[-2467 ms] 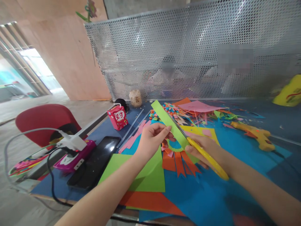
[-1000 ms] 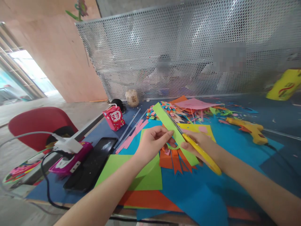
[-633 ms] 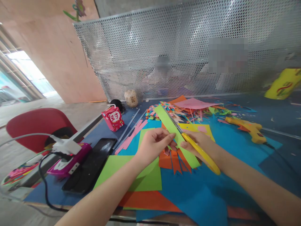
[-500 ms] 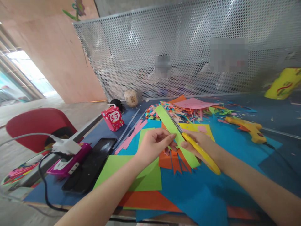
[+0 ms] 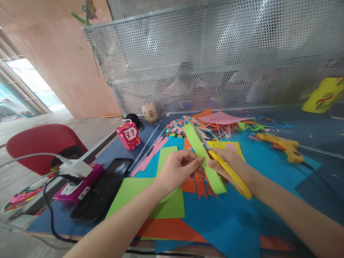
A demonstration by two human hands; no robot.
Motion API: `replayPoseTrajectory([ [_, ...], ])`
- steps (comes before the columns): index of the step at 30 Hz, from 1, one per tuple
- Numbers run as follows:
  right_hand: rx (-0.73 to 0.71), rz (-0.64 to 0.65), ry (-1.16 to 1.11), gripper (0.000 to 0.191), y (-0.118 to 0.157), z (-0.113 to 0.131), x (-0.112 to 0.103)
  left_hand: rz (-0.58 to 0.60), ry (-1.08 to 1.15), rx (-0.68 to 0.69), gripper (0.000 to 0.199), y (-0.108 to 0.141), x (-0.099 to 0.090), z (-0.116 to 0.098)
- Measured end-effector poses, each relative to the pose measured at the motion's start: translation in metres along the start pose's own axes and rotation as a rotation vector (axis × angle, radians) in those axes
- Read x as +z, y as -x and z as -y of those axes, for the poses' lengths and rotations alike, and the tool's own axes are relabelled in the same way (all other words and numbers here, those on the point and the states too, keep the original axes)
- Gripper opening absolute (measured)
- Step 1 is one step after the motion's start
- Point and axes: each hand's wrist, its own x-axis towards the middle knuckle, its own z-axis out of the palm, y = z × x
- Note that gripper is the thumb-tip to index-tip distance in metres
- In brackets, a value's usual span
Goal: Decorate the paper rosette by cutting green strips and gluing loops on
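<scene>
A light green paper strip [image 5: 199,145] is pinched at its left edge between the thumb and fingers of my left hand [image 5: 181,166]. My right hand [image 5: 228,163] is closed around yellow-handled scissors [image 5: 232,175], its thumb near the strip. The metal blades point up and away, along the strip's right edge. Under the strip lie orange paper pieces with notched ends [image 5: 200,188]. A larger green sheet [image 5: 150,204] rests below my left wrist, and blue paper [image 5: 223,222] spreads beneath my right hand.
Colourful paper scraps [image 5: 177,127] and a pink sheet [image 5: 223,117] lie at the back. On the left are a red drink box [image 5: 129,135], a black phone [image 5: 104,190] and a purple power strip [image 5: 77,190]. A yellow glue gun [image 5: 285,145] lies right. Behind stands a perforated metal screen [image 5: 161,57].
The green strip has turned slightly more upright, its far end shifting right and its near end left. My left hand has moved a little to the right with it.
</scene>
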Motion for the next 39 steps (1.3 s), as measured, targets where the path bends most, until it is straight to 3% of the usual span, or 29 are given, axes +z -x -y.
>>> replayPoseTrajectory([
  [6, 0.034, -0.003, 0.03, 0.047, 0.001, 0.004, -0.001, 0.013, -0.001, -0.007, 0.027, 0.0, 0.002, 0.002],
  [9, 0.241, 0.008, -0.034, 0.046, -0.001, 0.007, -0.005, -0.037, 0.027, -0.011, 0.025, -0.003, -0.001, 0.004],
  [11, 0.402, -0.047, -0.081, 0.045, -0.004, 0.005, -0.01, -0.097, 0.004, 0.001, 0.023, -0.007, -0.006, 0.006],
  [13, 0.459, -0.125, -0.075, 0.045, -0.009, -0.001, -0.016, -0.152, -0.036, 0.025, 0.022, -0.009, -0.012, 0.008],
  [21, 0.312, -0.278, 0.155, 0.039, -0.02, -0.027, -0.032, -0.199, 0.011, 0.057, 0.022, -0.013, -0.019, 0.007],
  [27, 0.113, -0.291, -0.088, 0.03, -0.016, -0.02, -0.025, -0.094, -0.022, 0.048, 0.018, -0.012, -0.017, 0.007],
  [30, 0.117, -0.36, -0.016, 0.031, -0.016, -0.019, -0.027, -0.104, -0.077, 0.094, 0.012, -0.012, -0.018, 0.008],
  [34, 0.169, -0.417, -0.005, 0.031, -0.017, -0.016, -0.034, -0.162, -0.268, 0.162, 0.008, -0.012, -0.02, 0.01],
  [39, 0.046, -0.257, -0.272, 0.029, -0.014, -0.004, -0.035, -0.106, -0.642, 0.221, 0.022, -0.009, -0.024, 0.009],
])
